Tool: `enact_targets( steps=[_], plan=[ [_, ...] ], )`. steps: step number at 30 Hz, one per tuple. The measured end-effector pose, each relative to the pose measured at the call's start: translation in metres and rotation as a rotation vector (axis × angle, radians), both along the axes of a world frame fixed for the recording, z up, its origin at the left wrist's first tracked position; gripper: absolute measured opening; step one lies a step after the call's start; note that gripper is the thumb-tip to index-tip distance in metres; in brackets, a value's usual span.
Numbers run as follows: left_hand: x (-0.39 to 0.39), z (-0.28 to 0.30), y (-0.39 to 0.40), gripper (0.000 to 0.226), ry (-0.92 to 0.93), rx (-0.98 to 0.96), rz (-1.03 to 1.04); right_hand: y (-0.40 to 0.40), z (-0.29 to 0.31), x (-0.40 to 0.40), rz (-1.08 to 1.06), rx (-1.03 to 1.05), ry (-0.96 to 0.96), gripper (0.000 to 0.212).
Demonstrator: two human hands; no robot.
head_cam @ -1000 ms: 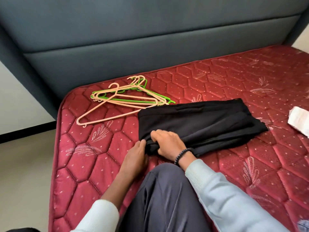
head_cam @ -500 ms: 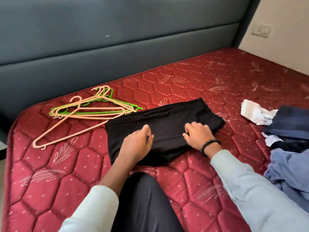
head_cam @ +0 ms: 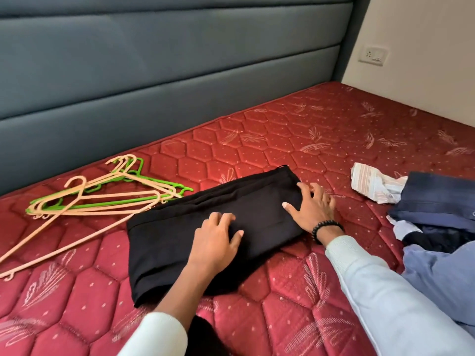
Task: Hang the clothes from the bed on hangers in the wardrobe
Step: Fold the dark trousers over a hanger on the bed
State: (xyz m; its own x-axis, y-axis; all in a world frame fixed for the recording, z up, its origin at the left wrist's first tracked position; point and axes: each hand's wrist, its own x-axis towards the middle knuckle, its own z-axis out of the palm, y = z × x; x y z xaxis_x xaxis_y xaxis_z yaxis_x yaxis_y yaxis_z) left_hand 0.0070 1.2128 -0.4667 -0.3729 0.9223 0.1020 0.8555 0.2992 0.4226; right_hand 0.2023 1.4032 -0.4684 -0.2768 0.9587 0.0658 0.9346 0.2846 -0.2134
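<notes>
I see the black trousers (head_cam: 218, 227) folded into a thick flat bundle on the red mattress (head_cam: 308, 140), just right of the heap of hangers (head_cam: 102, 196), whose bars touch the bundle's far left corner. Half a second ago both hands sat nearer together on the cloth; now the right hand (head_cam: 312, 208) has slid out to the bundle's far right end, fingers spread and flat, thumb on the fabric. The left hand (head_cam: 216, 240) presses the middle, fingers loosely bent and gripping nothing. A second ago both hands were pinching the near edge. I judge the folding done, so a hanger comes next. More clothes (head_cam: 434, 217) lie well right of the bundle, waiting.
</notes>
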Motion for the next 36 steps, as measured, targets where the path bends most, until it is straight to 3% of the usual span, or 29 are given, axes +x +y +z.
enact_targets(
  steps=[3,5,8,12,14,16,18,20,23,25,29,32,36],
  plan=[
    [0.015,-0.015,0.026,0.069,0.034,-0.062,-0.012,0.029,0.005,0.006,-0.128,-0.303,0.11,0.116],
    [0.019,-0.032,0.035,0.079,0.03,-0.161,-0.023,0.05,0.001,0.01,-0.148,-0.414,0.13,0.131],
    [0.015,-0.049,0.04,0.08,0.041,-0.245,-0.02,0.068,-0.004,0.006,-0.161,-0.506,0.196,0.115],
    [0.015,-0.049,0.04,0.075,0.039,-0.248,-0.012,0.065,0.014,0.0,-0.169,-0.646,0.274,0.065],
    [0.014,-0.047,0.04,0.067,-0.013,-0.254,-0.01,0.055,0.024,-0.006,-0.16,-0.673,0.289,0.054],
    [0.01,-0.042,0.042,0.06,-0.153,-0.262,0.006,0.05,0.023,-0.012,-0.141,-0.683,0.344,0.07],
    [0.002,-0.028,0.045,0.054,-0.371,-0.203,0.059,0.039,0.034,-0.025,-0.084,-0.663,0.375,0.054],
    [-0.006,-0.007,0.045,0.051,-0.618,-0.06,0.143,0.021,0.055,-0.044,0.001,-0.569,0.329,0.049],
    [-0.005,0.022,0.045,0.051,-0.888,0.071,0.153,-0.014,0.081,-0.074,0.058,-0.416,0.152,0.074],
    [0.007,0.039,0.047,0.059,-1.108,0.083,0.163,-0.038,0.09,-0.088,0.088,-0.346,0.059,0.07],
    [0.007,0.071,0.047,0.051,-1.49,0.179,0.285,-0.084,0.112,-0.115,0.169,-0.233,0.064,0.062],
    [-0.035,0.089,0.018,0.067,-1.509,0.243,0.359,-0.121,0.131,-0.148,0.302,-0.163,0.036,0.055],
    [-0.109,0.092,-0.043,0.059,-1.453,0.266,0.408,-0.182,0.139,-0.205,0.457,-0.167,0.063,0.061]
  ],
)
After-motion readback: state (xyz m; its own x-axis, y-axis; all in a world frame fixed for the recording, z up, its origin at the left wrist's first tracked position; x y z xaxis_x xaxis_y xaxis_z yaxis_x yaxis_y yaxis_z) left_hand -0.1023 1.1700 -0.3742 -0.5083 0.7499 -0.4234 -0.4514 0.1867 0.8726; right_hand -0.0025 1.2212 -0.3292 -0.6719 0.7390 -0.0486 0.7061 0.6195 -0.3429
